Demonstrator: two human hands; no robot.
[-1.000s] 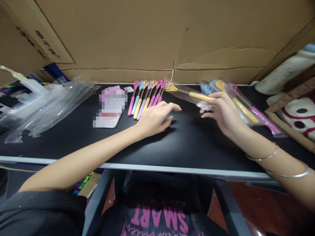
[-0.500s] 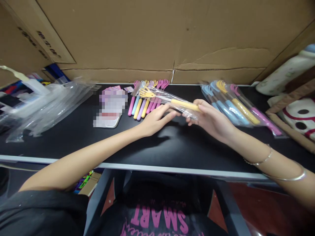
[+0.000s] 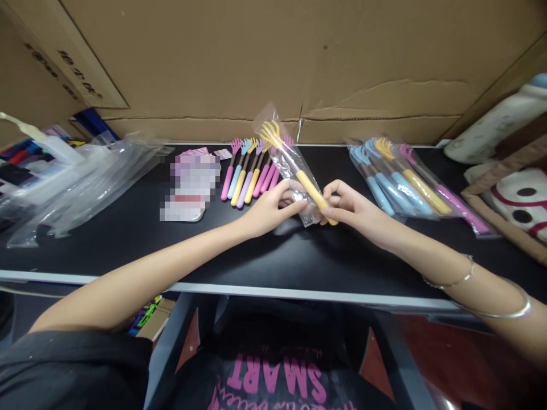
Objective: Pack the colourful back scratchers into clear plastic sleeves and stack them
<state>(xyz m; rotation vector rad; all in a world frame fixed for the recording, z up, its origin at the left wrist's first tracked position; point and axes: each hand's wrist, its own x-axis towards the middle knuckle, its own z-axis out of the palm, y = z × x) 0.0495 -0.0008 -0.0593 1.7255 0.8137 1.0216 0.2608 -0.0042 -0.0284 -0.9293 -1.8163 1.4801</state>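
Observation:
A yellow back scratcher lies slantwise in a clear plastic bag, raised above the black table, its claw end up and to the left. My right hand pinches the lower end of the yellow handle between thumb and fingers. On the other side, my left hand is closed on the lower edge of the bag; some of its fingertips are hidden behind the plastic. Behind my left hand, several unbagged back scratchers in pink, blue, yellow and purple lie in a row.
Bagged back scratchers lie on the right. Several clear plastic bags are piled on the left, beside a white holder. A pixelated phone-like object sits nearer the middle. Cardboard walls the back; a bottle stands far right.
The bagged back scratcher has turned from nearly level to a steeper slant, claw end higher and handle end lower. My left hand has closed on the bag; my right hand has moved slightly down.

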